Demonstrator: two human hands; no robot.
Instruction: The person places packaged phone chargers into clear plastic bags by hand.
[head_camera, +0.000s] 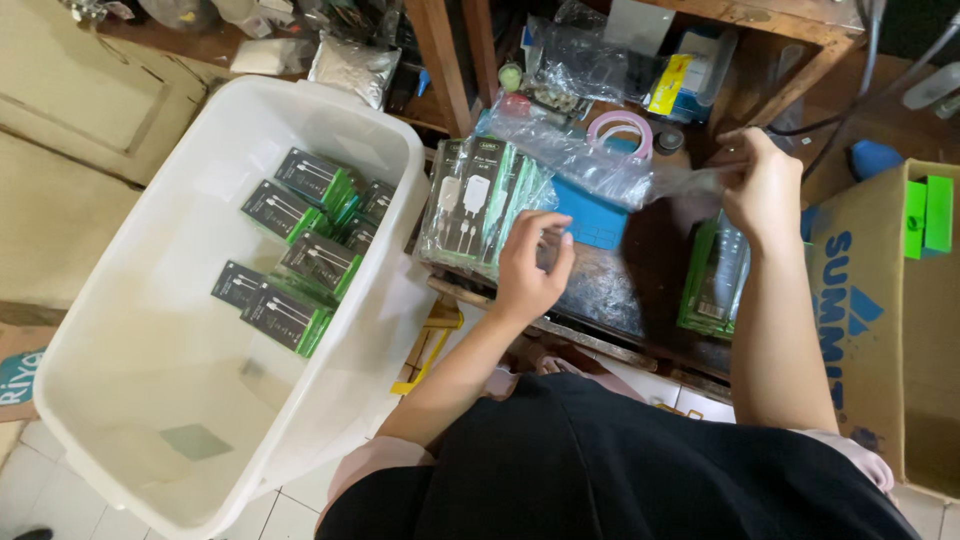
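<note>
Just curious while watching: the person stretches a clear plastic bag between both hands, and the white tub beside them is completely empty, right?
Not quite. The head view shows the white tub holding several dark boxes with green edges. The rest stands: the left hand and right hand hold a clear plastic bag between them.

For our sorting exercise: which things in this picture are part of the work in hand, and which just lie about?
In hand:
left hand
right hand
clear plastic bag
bagged dark-and-green boxes
white plastic tub holding more dark-and-green boxes

Lying about:
brown cardboard carton
pink tape ring
blue mat
</note>
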